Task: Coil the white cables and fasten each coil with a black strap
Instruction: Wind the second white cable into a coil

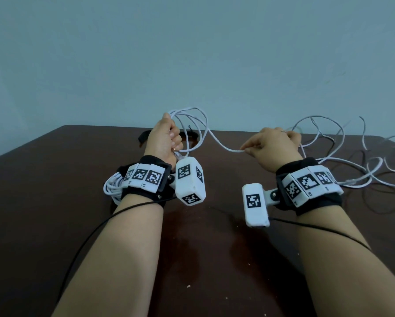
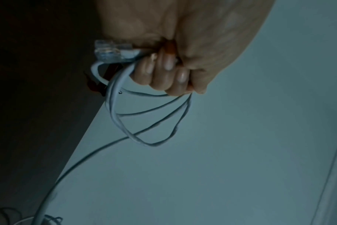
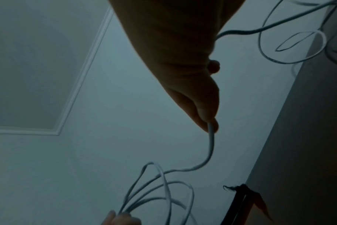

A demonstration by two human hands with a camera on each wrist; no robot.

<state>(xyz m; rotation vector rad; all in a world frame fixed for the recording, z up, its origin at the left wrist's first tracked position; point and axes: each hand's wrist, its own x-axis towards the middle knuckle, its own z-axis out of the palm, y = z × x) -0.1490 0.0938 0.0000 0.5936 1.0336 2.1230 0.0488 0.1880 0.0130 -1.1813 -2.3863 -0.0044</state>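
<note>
**A:** White cable (image 1: pixel 217 143) status, near to far?

**B:** Closest, at 7 o'clock of the left hand (image 1: pixel 163 143): a finished coil (image 1: pixel 112 187) on the brown table (image 1: pixel 55 179), half hidden behind the wrist. I can't see whether it has a strap on it. Left hand is fisted round a few loose loops (image 2: pixel 144 121), clear plug (image 2: pixel 108 51) sticking out of the bottom of the fist. Right hand (image 1: pixel 272 145) pinches the running strand between thumb and finger; the other fingers are curled round the same strand.

**A:** The rest?

**B:** Slack trails off to 3 o'clock, a loose tangle (image 1: pixel 352 161) on the table. Black strap (image 1: pixel 146 136) lies at 12 o'clock, behind the left hand.

**A:** Handling?

**B:** My read: light, thin and springy. The loops splay out of the fist at uneven sizes, so they likely spring apart if the grip eases. The jacket looks smooth and should slide through a light pinch. The plug looks like the fragile bit, so don't pull on it.

**A:** Where to hold?

**B:** Clamp all the loops at one gathering point beside the plug. Feed with a pinch on the strand, and regrip further down the slack.
</note>
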